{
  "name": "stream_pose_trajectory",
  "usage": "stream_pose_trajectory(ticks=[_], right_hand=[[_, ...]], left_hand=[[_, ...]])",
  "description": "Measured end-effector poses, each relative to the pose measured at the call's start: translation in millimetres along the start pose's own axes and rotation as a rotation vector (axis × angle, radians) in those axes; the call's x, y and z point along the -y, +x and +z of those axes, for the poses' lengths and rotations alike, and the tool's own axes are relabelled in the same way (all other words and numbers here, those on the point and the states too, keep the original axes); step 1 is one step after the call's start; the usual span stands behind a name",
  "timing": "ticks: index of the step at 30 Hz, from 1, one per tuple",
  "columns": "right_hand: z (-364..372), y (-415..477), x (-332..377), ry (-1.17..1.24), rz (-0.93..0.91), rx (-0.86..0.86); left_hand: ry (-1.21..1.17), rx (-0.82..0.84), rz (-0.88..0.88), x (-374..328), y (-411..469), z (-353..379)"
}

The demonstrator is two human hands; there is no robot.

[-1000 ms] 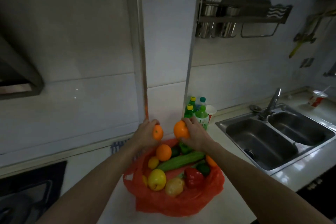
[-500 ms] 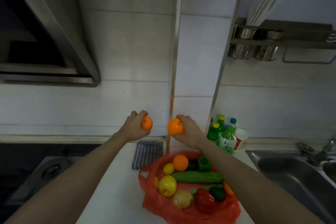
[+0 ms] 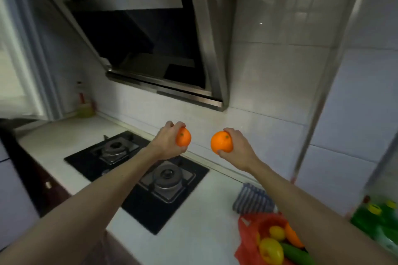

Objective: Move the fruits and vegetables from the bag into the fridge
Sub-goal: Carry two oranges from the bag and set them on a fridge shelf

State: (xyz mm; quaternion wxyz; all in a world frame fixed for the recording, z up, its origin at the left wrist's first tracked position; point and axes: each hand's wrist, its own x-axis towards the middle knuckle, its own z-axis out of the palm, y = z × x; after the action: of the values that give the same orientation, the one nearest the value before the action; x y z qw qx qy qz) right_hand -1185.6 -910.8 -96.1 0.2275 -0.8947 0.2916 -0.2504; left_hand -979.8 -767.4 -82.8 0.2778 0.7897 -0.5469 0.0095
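Observation:
My left hand (image 3: pixel 167 139) is closed around a small orange (image 3: pixel 183 137), held in the air above the gas stove (image 3: pixel 140 175). My right hand (image 3: pixel 238 146) grips a larger orange (image 3: pixel 221 142) at about the same height, a short gap to the right. The red plastic bag (image 3: pixel 247 243) lies on the white counter at the lower right, partly behind my right forearm. In it I see a yellow apple (image 3: pixel 271 250), a lemon (image 3: pixel 277 232), another orange (image 3: pixel 291 235) and a green cucumber (image 3: pixel 296 255). No fridge is in view.
A black two-burner stove sits in the counter under a steel range hood (image 3: pixel 150 49). A striped cloth (image 3: pixel 253 199) lies beside the bag. Green bottles (image 3: pixel 377 219) stand at the right edge. A bottle (image 3: pixel 83 103) stands in the far left corner near a window.
The view has swung left, away from the sink and toward the stove. Both hands, each still holding its orange, have moved left with it, leaving the bag at the lower right.

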Motion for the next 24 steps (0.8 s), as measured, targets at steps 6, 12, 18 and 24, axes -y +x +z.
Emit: stream_pose_trajectory(ticks=[6,12,18,24], right_hand=[[40.8,30.2,67.1,0.041,-0.164,0.066],[72.4,48.5,129.4,0.048,-0.311,0.105],[100.8,64.3,188.7,0.076,-0.427,0.138],[129.2,70.5,244.0,0.113,-0.502,0.174]], left_hand=[[0.09,-0.104,-0.128,45.4,-35.7,-71.5],[0.132,-0.196,-0.22,83.0,-72.1,-128.5],[0.227,-0.263,-0.306,120.2,-113.3,-178.6],[0.244,-0.326,-0.368,156.7,-149.8,-217.5]])
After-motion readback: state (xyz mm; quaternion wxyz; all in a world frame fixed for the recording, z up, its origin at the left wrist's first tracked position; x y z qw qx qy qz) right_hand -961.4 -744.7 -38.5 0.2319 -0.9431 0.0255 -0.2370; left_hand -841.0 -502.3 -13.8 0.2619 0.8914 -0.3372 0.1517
